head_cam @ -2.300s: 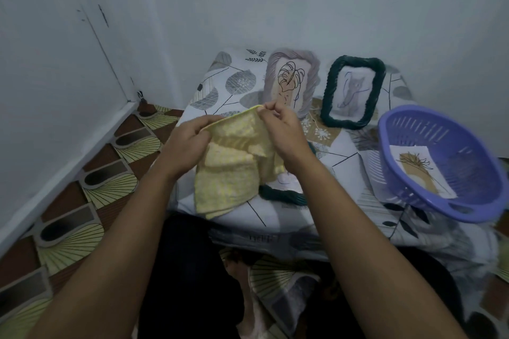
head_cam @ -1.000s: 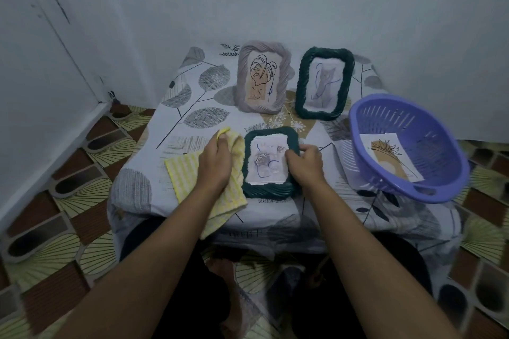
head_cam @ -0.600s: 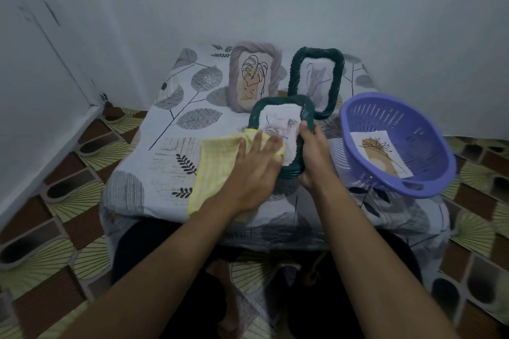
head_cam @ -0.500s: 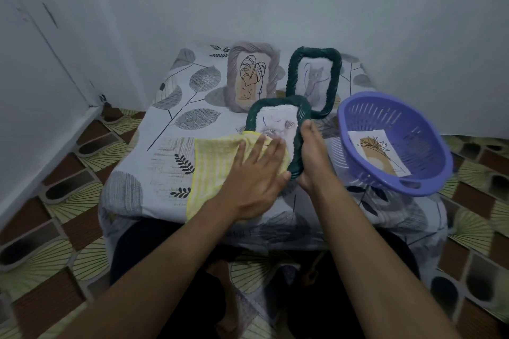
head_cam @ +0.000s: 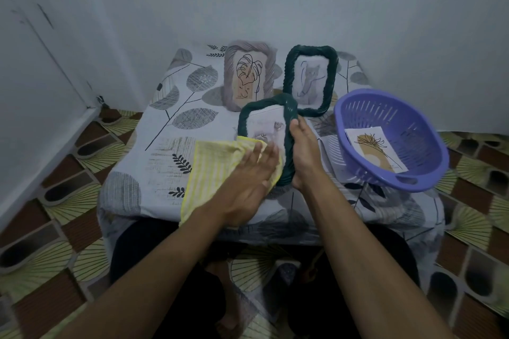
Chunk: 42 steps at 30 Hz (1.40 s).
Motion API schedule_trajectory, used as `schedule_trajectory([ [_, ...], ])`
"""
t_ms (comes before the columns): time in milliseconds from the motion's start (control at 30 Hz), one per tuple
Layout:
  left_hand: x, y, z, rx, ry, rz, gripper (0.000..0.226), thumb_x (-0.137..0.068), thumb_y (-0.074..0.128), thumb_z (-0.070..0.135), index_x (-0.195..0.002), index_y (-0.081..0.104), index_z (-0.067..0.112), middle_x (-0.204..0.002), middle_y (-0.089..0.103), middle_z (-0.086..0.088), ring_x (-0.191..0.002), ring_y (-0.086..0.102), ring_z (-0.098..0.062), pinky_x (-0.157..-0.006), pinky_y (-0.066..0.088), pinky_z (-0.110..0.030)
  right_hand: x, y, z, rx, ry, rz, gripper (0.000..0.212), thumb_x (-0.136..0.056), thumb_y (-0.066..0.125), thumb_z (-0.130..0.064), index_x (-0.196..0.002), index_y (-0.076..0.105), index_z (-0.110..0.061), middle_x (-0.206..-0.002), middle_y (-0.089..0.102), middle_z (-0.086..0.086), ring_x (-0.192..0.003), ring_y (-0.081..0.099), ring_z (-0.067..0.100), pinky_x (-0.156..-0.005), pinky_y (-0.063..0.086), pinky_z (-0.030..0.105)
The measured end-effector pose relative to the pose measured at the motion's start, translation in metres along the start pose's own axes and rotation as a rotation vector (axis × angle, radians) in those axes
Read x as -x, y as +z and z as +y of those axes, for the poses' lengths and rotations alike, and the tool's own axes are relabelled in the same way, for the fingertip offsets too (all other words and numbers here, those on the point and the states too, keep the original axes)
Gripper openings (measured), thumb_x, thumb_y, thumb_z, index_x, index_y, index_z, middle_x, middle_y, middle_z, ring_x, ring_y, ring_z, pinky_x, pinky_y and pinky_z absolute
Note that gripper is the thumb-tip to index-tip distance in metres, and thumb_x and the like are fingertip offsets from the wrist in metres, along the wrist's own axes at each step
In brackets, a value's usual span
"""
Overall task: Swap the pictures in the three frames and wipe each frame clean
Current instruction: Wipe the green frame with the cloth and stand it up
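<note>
A dark green frame [head_cam: 286, 115] with a pale flower sketch stands tilted up off the table. My right hand [head_cam: 304, 157] grips its right edge. My left hand [head_cam: 252, 173], fingers flat, presses a yellow striped cloth [head_cam: 212, 165] against the frame's lower glass. Behind stand a grey frame [head_cam: 249, 49] with a leaf drawing and a second green frame [head_cam: 311, 51] with a cat sketch, both leaning near the wall.
A purple plastic basket [head_cam: 385, 107] sits at the right of the leaf-patterned table cover [head_cam: 170, 124], holding a loose picture [head_cam: 373, 153] of a plant. White walls close in behind and at the left. Patterned floor tiles surround the low table.
The green frame lay flat on the table a second ago; my right hand has raised it upright. My left hand brought the cloth onto its glass and is rubbing across it.
</note>
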<state>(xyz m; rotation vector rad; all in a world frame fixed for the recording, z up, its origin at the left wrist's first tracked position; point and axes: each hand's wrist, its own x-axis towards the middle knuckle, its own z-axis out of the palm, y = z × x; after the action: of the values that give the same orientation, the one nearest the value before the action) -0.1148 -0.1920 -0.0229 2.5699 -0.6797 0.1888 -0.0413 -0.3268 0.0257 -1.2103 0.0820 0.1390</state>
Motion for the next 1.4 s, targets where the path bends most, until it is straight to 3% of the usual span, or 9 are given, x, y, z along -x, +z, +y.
schedule_trajectory([
  [167, -0.008, -0.033, -0.027, -0.258, -0.276, 0.107, 0.050, -0.100, 0.000, 0.055, -0.147, -0.014, 0.057, -0.156, -0.035, 0.016, -0.147, -0.032, -0.026, -0.116, -0.018, -0.059, 0.009, 0.001, 0.005, -0.128, 0.033, -0.058, 0.036, -0.109, 0.036, -0.023, -0.139, 0.051, -0.008, -0.129, 0.065, 0.018, -0.119, 0.062, 0.038, -0.102, 0.048, 0.057],
  [333, -0.044, -0.061, -0.027, -0.220, -0.584, 0.207, 0.063, -0.105, 0.008, 0.047, -0.155, -0.020, 0.023, -0.161, -0.030, -0.007, -0.148, -0.028, -0.032, -0.119, -0.012, -0.059, 0.021, 0.023, 0.008, -0.123, 0.058, -0.108, 0.037, -0.108, 0.039, -0.021, -0.143, 0.048, -0.010, -0.133, 0.063, 0.015, -0.121, 0.061, 0.032, -0.106, 0.047, 0.051],
  [467, -0.043, -0.046, 0.005, -0.139, -0.411, 0.188, 0.067, -0.101, 0.008, 0.040, -0.155, -0.011, 0.005, -0.164, -0.013, -0.016, -0.152, -0.014, -0.025, -0.123, -0.009, -0.045, 0.018, 0.027, 0.005, -0.034, 0.007, -0.100, 0.030, -0.108, 0.039, -0.020, -0.129, 0.059, -0.013, -0.128, 0.067, 0.010, -0.121, 0.062, 0.027, -0.106, 0.048, 0.043],
  [633, -0.004, -0.020, 0.005, -0.140, -0.015, 0.067, 0.060, -0.100, 0.012, 0.037, -0.157, -0.001, 0.025, -0.166, 0.000, 0.005, -0.154, -0.004, -0.014, -0.124, 0.003, -0.041, 0.010, 0.007, -0.004, -0.033, -0.004, -0.004, 0.034, -0.109, 0.038, -0.020, -0.134, 0.056, -0.005, -0.127, 0.066, 0.013, -0.119, 0.063, 0.028, -0.105, 0.049, 0.041],
  [767, -0.002, -0.026, -0.019, -0.252, -0.207, 0.114, 0.053, -0.098, 0.005, 0.057, -0.149, -0.010, 0.057, -0.163, -0.016, 0.017, -0.153, -0.011, -0.027, -0.117, 0.000, -0.063, 0.015, 0.006, -0.006, -0.067, 0.003, -0.030, 0.039, -0.109, 0.036, -0.025, -0.131, 0.058, -0.001, -0.124, 0.068, 0.019, -0.116, 0.064, 0.036, -0.102, 0.050, 0.053],
  [867, -0.020, -0.044, -0.031, -0.050, -0.348, 0.268, 0.057, -0.101, 0.006, 0.058, -0.154, -0.012, 0.047, -0.163, -0.026, 0.005, -0.152, -0.016, -0.027, -0.121, 0.000, -0.056, 0.025, 0.017, -0.005, -0.038, 0.015, -0.115, 0.035, -0.110, 0.034, -0.023, -0.120, 0.063, -0.006, -0.108, 0.075, 0.011, -0.102, 0.071, 0.028, -0.091, 0.057, 0.044],
  [1000, -0.041, -0.065, -0.025, 0.290, -0.567, 0.530, 0.059, -0.109, 0.023, 0.035, -0.160, -0.001, 0.020, -0.166, 0.010, -0.008, -0.150, 0.018, -0.022, -0.108, 0.015, -0.023, 0.033, 0.029, -0.004, -0.021, 0.015, -0.147, 0.030, -0.109, 0.036, -0.023, -0.119, 0.062, -0.011, -0.110, 0.073, 0.010, -0.106, 0.068, 0.029, -0.095, 0.055, 0.047],
  [1133, -0.033, -0.060, -0.008, 0.417, -0.749, 0.494, 0.042, -0.108, 0.025, 0.033, -0.144, 0.033, 0.012, -0.133, 0.055, -0.019, -0.119, 0.053, -0.035, -0.081, 0.032, -0.029, 0.030, 0.029, -0.009, -0.078, -0.012, -0.061, 0.035, -0.109, 0.036, -0.022, -0.129, 0.057, -0.003, -0.112, 0.072, 0.014, -0.102, 0.069, 0.029, -0.090, 0.058, 0.045],
  [1400, -0.015, -0.032, -0.007, 0.533, -0.716, 0.524, 0.035, -0.105, 0.032, 0.040, -0.102, 0.053, 0.013, -0.092, 0.060, 0.000, -0.092, 0.059, -0.024, -0.079, 0.044, -0.039, 0.020, 0.015, -0.002, -0.141, 0.005, 0.062, 0.038, -0.110, 0.035, -0.023, -0.130, 0.057, 0.000, -0.114, 0.071, 0.016, -0.108, 0.067, 0.035, -0.095, 0.054, 0.053],
])
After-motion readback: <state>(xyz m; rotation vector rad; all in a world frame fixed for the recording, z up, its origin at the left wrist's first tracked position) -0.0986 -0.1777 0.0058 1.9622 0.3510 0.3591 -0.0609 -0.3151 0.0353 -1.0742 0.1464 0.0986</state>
